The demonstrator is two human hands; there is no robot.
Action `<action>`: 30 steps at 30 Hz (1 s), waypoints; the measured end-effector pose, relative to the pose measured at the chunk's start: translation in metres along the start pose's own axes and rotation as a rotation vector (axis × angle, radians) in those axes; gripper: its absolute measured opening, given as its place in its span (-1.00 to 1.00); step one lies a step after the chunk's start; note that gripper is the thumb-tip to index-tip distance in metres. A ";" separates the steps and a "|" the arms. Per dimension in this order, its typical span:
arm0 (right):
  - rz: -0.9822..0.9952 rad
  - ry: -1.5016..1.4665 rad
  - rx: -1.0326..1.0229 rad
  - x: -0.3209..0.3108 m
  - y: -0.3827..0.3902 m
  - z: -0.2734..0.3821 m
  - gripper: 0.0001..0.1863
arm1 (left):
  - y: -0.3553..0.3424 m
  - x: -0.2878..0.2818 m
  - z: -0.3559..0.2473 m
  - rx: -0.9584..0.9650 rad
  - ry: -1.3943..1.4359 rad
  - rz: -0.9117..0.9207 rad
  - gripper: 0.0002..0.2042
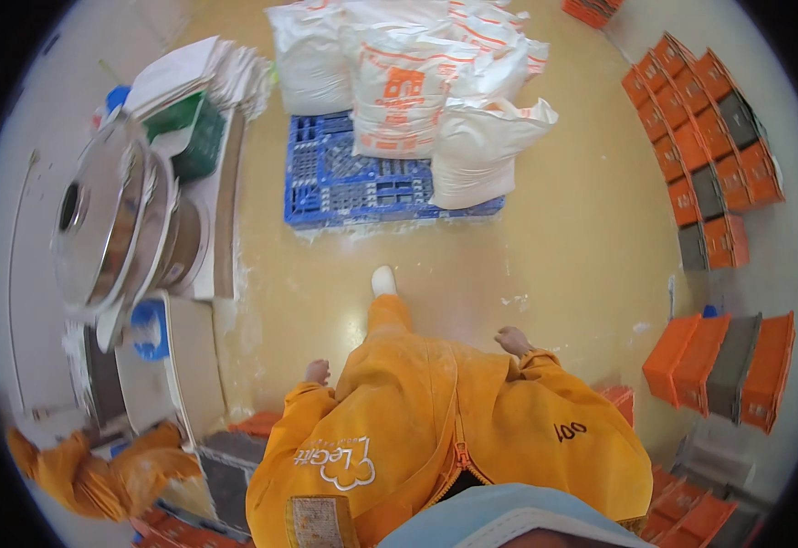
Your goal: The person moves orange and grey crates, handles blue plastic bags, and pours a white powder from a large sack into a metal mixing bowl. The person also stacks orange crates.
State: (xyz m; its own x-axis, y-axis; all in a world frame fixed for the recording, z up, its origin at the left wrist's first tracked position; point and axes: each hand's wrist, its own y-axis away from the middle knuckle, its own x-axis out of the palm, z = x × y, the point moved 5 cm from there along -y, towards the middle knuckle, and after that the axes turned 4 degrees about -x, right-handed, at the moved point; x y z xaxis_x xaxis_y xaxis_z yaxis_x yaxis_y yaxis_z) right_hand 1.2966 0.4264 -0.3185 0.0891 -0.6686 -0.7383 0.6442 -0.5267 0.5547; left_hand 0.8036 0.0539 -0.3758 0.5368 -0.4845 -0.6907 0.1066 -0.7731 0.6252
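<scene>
My left hand [319,371] hangs beside my thigh, its fingers loosely curled with nothing visible in them. On the other side, my right hand [512,341] is held out from my body, also loosely curled around nothing. Neither hand touches anything. Ahead of me a blue plastic pallet [306,183] lies on the floor. Full white sacks with orange print [397,100] are piled on it. A plainer white sack [477,151] with a gathered top leans at the pallet's near right corner.
At left stand a large round metal machine [98,219], a green crate [200,137], stacked white sacks [175,73] and a white bin [189,365]. Orange and grey crates [705,137] line the right wall, with more crates [723,365] nearer. A person in orange [111,475] is behind left.
</scene>
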 end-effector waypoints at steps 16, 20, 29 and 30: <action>-0.646 -0.314 0.398 -0.316 -0.186 -0.026 -0.61 | -0.331 -0.547 -0.115 -0.132 1.072 -0.469 -0.64; -0.943 -0.091 0.347 -0.506 -0.269 -0.042 -0.77 | -0.385 -0.605 -0.196 0.086 1.072 -0.361 -0.62; -0.380 0.455 0.078 -0.643 -0.457 -0.095 -0.70 | -0.455 -0.632 -0.390 0.368 0.146 -0.732 -0.57; -0.330 0.299 0.129 -0.652 -0.469 -0.107 -0.71 | -0.468 -0.627 -0.385 0.319 0.176 -0.647 -0.62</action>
State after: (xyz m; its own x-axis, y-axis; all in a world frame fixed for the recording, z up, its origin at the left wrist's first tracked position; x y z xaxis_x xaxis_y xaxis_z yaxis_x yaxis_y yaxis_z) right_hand 1.0182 1.1653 -0.1386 0.1222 -0.2836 -0.9511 0.5771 -0.7593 0.3006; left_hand 0.7398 0.8770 -0.0954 0.5780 0.1600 -0.8002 0.2131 -0.9762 -0.0413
